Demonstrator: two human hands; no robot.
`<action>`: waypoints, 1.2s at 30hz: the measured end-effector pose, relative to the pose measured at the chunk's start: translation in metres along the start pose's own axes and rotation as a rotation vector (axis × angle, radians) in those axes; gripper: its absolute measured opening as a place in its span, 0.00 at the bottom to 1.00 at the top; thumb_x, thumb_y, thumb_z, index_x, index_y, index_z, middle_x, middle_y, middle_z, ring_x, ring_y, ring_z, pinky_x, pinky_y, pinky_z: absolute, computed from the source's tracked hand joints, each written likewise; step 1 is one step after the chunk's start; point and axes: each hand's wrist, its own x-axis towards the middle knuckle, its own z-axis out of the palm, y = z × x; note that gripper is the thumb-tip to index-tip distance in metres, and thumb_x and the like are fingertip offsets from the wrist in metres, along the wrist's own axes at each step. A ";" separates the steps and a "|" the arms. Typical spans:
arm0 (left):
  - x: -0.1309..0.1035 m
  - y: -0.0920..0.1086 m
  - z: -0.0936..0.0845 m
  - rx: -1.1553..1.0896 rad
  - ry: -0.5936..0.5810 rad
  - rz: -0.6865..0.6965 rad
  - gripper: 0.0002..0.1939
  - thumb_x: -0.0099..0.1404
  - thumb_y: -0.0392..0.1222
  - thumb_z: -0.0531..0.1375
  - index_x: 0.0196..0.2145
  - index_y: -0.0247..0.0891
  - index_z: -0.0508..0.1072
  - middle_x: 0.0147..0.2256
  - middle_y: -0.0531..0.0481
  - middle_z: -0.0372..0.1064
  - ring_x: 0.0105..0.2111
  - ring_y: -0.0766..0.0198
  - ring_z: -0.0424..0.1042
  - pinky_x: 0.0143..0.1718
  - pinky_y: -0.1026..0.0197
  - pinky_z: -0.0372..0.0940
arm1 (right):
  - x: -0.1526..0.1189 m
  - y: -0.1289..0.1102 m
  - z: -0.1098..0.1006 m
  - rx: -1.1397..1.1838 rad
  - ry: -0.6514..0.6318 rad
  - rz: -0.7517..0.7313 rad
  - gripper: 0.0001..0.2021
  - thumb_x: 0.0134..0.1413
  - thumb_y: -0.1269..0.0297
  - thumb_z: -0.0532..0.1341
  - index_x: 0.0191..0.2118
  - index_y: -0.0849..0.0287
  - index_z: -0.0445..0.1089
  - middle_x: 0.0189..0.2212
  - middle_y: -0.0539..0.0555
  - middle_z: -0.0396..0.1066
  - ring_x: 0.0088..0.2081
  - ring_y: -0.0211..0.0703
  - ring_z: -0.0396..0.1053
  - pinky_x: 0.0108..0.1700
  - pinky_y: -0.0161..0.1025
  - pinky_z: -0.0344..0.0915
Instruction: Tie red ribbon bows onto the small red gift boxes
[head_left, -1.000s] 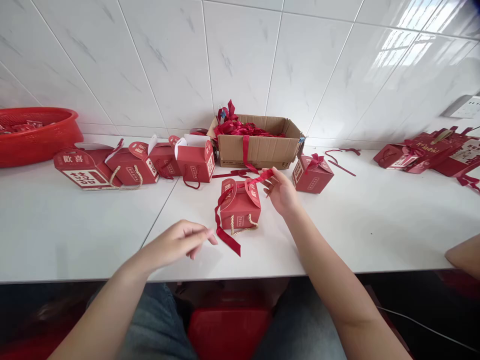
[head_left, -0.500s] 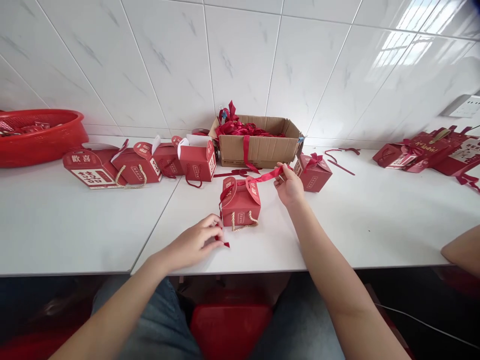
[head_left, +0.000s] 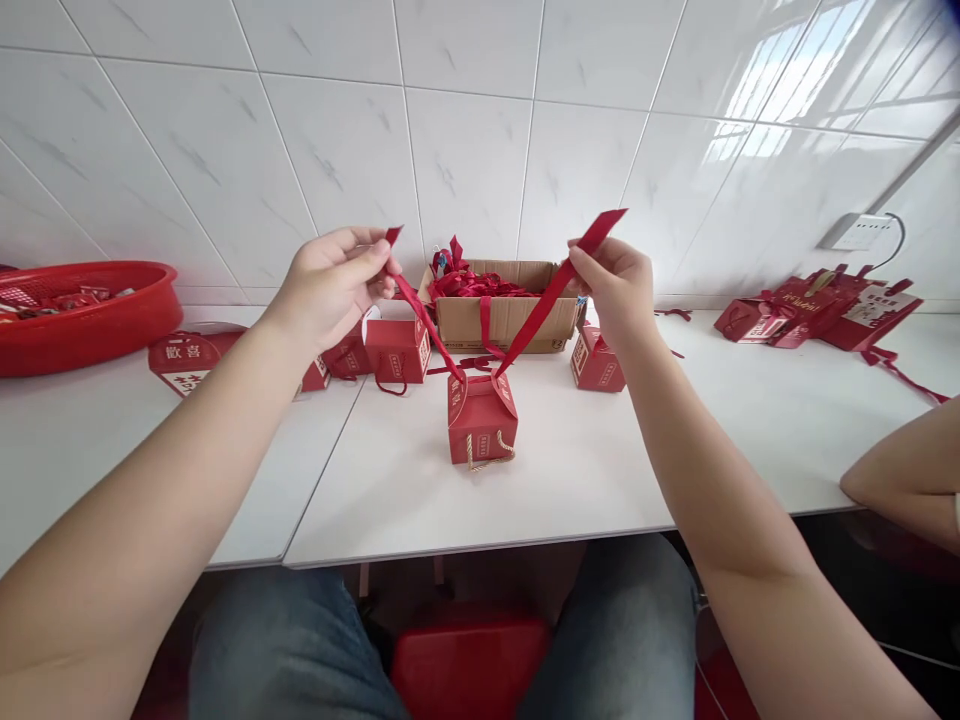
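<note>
A small red gift box [head_left: 483, 425] with a twisted gold cord handle stands upright on the white table in front of me. A red ribbon [head_left: 537, 325] runs through its top, and both ends are raised in a V. My left hand [head_left: 337, 285] pinches one ribbon end above and left of the box. On the other side, my right hand [head_left: 611, 285] pinches the other end, whose cut tip sticks up past the fingers. Neither hand touches the box.
Behind the box stands a cardboard carton [head_left: 502, 325] full of red ribbons. More red boxes [head_left: 396, 352] are at the left, one [head_left: 596, 365] at the right. A red basket [head_left: 90, 330] sits far left, red bags [head_left: 814, 305] far right. Another person's arm [head_left: 907, 470] rests at the right edge.
Both hands have risen, pulling the ribbon ends up from the box. The left hand has come up from beside the box near the tabletop. The view has tilted up slightly.
</note>
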 end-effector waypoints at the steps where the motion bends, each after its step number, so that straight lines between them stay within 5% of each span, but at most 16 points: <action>1: 0.005 0.003 0.004 0.002 -0.013 0.006 0.05 0.63 0.31 0.60 0.32 0.38 0.75 0.26 0.53 0.67 0.26 0.70 0.64 0.30 0.63 0.59 | 0.003 -0.010 0.003 -0.025 -0.023 -0.030 0.06 0.54 0.61 0.64 0.33 0.58 0.73 0.26 0.49 0.69 0.23 0.31 0.64 0.27 0.33 0.64; 8: 0.021 0.012 0.027 0.059 -0.108 0.037 0.08 0.67 0.37 0.59 0.33 0.34 0.78 0.31 0.48 0.72 0.25 0.72 0.65 0.25 0.65 0.58 | 0.007 -0.046 0.024 -0.119 -0.187 -0.088 0.14 0.58 0.53 0.61 0.31 0.59 0.72 0.27 0.50 0.70 0.24 0.31 0.65 0.27 0.33 0.62; 15: 0.030 0.019 0.041 0.173 -0.095 0.071 0.09 0.60 0.44 0.66 0.33 0.35 0.79 0.32 0.46 0.73 0.33 0.64 0.71 0.31 0.62 0.63 | 0.004 -0.048 0.034 -0.087 -0.221 0.006 0.14 0.54 0.54 0.64 0.27 0.59 0.73 0.19 0.47 0.64 0.23 0.31 0.61 0.27 0.33 0.61; 21: 0.041 0.024 0.047 0.230 -0.100 0.104 0.11 0.53 0.43 0.71 0.29 0.35 0.76 0.26 0.50 0.72 0.27 0.66 0.70 0.34 0.59 0.64 | 0.008 -0.045 0.039 0.043 -0.220 0.040 0.13 0.51 0.54 0.66 0.25 0.59 0.72 0.21 0.48 0.66 0.24 0.32 0.65 0.26 0.32 0.63; 26: 0.045 0.024 0.053 0.261 -0.090 0.144 0.12 0.50 0.44 0.72 0.27 0.36 0.75 0.30 0.48 0.75 0.36 0.61 0.73 0.37 0.60 0.66 | 0.012 -0.050 0.048 0.119 -0.221 0.039 0.12 0.47 0.57 0.69 0.27 0.58 0.69 0.25 0.49 0.71 0.26 0.33 0.69 0.28 0.33 0.68; 36: 0.039 0.030 0.055 0.121 -0.420 0.064 0.07 0.67 0.40 0.58 0.35 0.41 0.77 0.42 0.52 0.73 0.41 0.66 0.68 0.41 0.61 0.67 | 0.014 -0.051 0.053 0.105 -0.252 0.008 0.16 0.46 0.52 0.69 0.27 0.59 0.69 0.27 0.50 0.71 0.29 0.34 0.70 0.28 0.33 0.68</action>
